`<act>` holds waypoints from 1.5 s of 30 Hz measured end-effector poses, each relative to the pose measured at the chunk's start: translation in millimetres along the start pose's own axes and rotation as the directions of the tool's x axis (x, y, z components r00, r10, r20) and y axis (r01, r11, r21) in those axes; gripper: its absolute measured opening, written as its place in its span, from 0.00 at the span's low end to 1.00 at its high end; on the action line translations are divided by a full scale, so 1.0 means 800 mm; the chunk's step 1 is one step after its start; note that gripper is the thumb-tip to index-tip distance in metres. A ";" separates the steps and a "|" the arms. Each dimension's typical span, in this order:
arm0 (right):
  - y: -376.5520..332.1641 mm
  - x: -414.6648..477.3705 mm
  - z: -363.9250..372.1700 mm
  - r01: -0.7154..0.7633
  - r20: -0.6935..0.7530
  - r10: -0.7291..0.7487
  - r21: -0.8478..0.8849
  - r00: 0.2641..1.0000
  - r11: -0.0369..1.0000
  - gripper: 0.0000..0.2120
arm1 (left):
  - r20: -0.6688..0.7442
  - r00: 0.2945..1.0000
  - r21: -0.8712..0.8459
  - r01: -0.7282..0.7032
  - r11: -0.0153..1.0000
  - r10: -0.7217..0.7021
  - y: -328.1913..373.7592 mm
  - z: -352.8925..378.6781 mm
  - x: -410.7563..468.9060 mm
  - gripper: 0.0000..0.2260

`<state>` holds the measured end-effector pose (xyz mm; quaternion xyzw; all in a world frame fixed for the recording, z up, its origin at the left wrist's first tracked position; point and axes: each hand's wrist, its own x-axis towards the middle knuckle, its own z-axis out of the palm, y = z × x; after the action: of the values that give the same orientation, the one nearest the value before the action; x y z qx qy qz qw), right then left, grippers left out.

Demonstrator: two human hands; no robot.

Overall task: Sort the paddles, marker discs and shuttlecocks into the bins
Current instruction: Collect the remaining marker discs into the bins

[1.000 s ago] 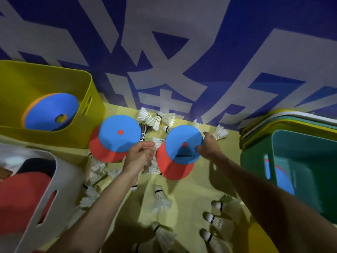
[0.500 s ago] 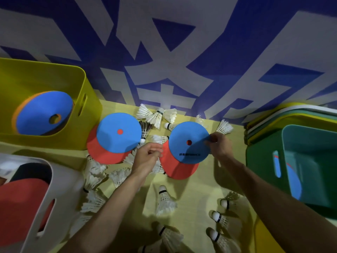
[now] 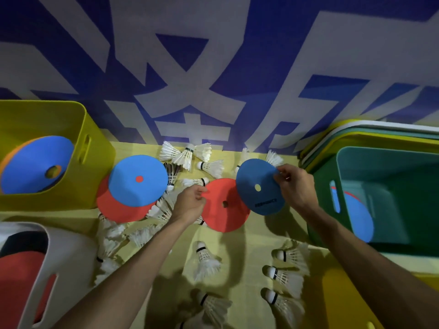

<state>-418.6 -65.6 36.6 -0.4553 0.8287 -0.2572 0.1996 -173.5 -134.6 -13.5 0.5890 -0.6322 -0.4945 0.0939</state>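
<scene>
My right hand point(image 3: 295, 188) pinches the right edge of a blue marker disc point(image 3: 257, 186) and holds it tilted above the table. Below it lies a red marker disc point(image 3: 226, 207), whose left edge my left hand point(image 3: 190, 205) grips. To the left, a second blue disc point(image 3: 137, 180) lies on another red disc point(image 3: 118, 207). White shuttlecocks point(image 3: 206, 257) are scattered over the yellow table. The yellow bin point(image 3: 95, 160) at the left holds a blue disc over an orange one. A blue disc lies in the teal bin point(image 3: 389, 176) at the right.
A white bin point(image 3: 61, 255) at the lower left holds red and black things. Stacked bin lids point(image 3: 356, 129) sit behind the teal bin. A blue and grey patterned wall point(image 3: 213, 67) closes off the table's far edge.
My right hand has lifted the blue disc off the red one and carried it to the right. My left hand has moved onto the red disc's left edge.
</scene>
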 end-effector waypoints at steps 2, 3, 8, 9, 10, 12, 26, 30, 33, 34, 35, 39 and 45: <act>0.005 -0.008 -0.007 0.017 -0.014 -0.017 -0.025 1.000 1.000 0.09 | 0.014 1.000 0.138 0.003 0.990 -0.005 0.008 0.009 0.010 0.17; 0.007 -0.013 -0.011 0.019 -0.025 -0.020 -0.035 0.999 0.999 0.08 | 0.027 1.000 0.202 0.006 0.979 -0.012 0.012 0.013 0.013 0.18; 0.012 -0.033 -0.027 0.006 -0.048 -0.010 -0.094 0.999 0.996 0.08 | -0.034 0.999 0.255 0.033 0.966 -0.025 0.019 0.027 0.023 0.19; 0.013 -0.037 -0.030 0.007 -0.054 -0.013 -0.100 0.998 0.995 0.07 | -0.071 0.997 0.228 0.033 0.973 -0.017 0.020 0.029 0.024 0.20; 0.013 -0.041 -0.031 0.006 -0.052 -0.011 -0.107 0.999 0.994 0.07 | -0.098 0.995 0.215 0.024 0.976 -0.003 0.021 0.031 0.025 0.20; 0.015 -0.047 -0.031 -0.004 -0.022 0.001 -0.121 1.000 0.993 0.07 | -0.117 0.993 0.210 0.000 0.978 0.025 0.023 0.035 0.024 0.18; -0.002 -0.065 -0.016 0.042 0.229 0.016 -0.248 0.973 0.968 0.10 | -0.108 0.972 0.252 -0.175 0.952 0.207 0.030 0.017 -0.053 0.07; -0.011 -0.064 -0.036 0.067 0.193 -0.021 -0.234 0.981 0.970 0.09 | -0.145 0.976 0.139 -0.142 0.980 0.162 0.037 0.013 -0.079 0.06; -0.014 -0.065 -0.059 0.060 0.130 -0.045 -0.118 0.990 0.991 0.10 | -0.212 0.970 -0.041 -0.126 0.991 0.115 0.049 0.014 -0.099 0.04; -0.016 -0.067 -0.072 0.074 0.094 -0.068 -0.073 0.993 0.995 0.11 | -0.237 0.966 -0.115 -0.130 0.985 0.100 0.057 0.015 -0.108 0.04; -0.018 -0.069 -0.087 0.093 0.054 -0.091 -0.028 0.994 0.995 0.11 | -0.253 0.964 -0.198 -0.131 0.971 0.079 0.065 0.017 -0.116 0.05; -0.009 -0.066 -0.147 0.068 -0.042 -0.058 0.334 0.997 0.940 0.08 | -0.261 0.965 -0.500 -0.134 0.855 -0.001 0.109 0.024 -0.142 0.08; 0.037 -0.072 -0.232 0.022 -0.118 0.086 0.705 0.989 0.709 0.07 | -0.099 0.994 -0.789 -0.054 0.612 -0.041 0.169 0.053 -0.171 0.12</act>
<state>-513.8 42.3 170.4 -0.3110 0.6878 -0.5818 0.3029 -251.8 -22.8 128.7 0.5108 -0.3461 -0.6896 0.3792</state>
